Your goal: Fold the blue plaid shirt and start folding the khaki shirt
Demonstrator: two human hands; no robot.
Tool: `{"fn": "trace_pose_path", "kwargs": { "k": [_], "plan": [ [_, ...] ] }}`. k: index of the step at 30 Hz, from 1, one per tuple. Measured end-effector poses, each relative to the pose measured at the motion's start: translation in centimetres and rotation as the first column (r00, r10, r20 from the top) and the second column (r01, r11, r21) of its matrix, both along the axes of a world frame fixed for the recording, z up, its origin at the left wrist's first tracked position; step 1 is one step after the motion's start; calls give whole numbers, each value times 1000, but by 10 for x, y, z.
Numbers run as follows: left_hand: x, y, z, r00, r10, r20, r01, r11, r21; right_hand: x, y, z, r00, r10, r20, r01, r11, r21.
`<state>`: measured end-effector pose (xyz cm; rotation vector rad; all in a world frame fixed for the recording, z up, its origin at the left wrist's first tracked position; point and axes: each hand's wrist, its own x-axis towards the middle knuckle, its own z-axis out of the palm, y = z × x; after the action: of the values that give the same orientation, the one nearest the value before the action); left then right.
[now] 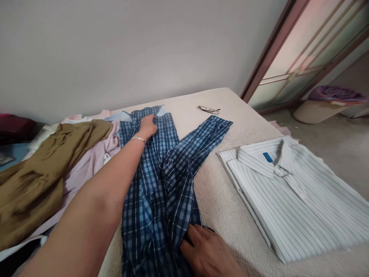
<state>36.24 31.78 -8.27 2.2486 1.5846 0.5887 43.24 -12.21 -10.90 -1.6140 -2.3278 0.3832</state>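
A blue plaid shirt (150, 184) lies lengthwise in front of me, one sleeve stretched out to the upper right. At its far end, near the collar, my left hand (148, 127) rests with curled fingers closed on the cloth. A thin bracelet circles that wrist. Low in the view, my right hand (209, 248) grips the right side of the same shirt near its lower part, fingers partly tucked into a fold. The cloth is rumpled where the sleeve meets the body.
On the right sits a folded white striped shirt (288, 188). Several loose garments, one of them olive-brown (43, 169), are heaped on the left. Eyeglasses (208, 110) lie toward the back of the beige covered surface (221, 207). A lined bin (314, 109) stands on the floor beyond.
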Motion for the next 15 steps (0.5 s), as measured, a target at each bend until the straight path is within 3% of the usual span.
{"fn": "trace_pose_path", "kwargs": {
  "k": [4,7,11,15],
  "plan": [
    [3,-40,17,982,-17,-187,49,985,168,-2,-1,2,999,-21,28,21,1000,-2],
    [22,-70,27,949,-150,-277,191,973,129,-6,0,4,998,-35,47,35,999,-5],
    [75,-101,31,916,-311,-252,321,947,0,-14,3,1,994,-50,92,52,998,-24],
    [146,-131,21,881,-433,-190,433,900,-43,-19,5,-6,994,-54,96,57,998,-25]
  ]
}}
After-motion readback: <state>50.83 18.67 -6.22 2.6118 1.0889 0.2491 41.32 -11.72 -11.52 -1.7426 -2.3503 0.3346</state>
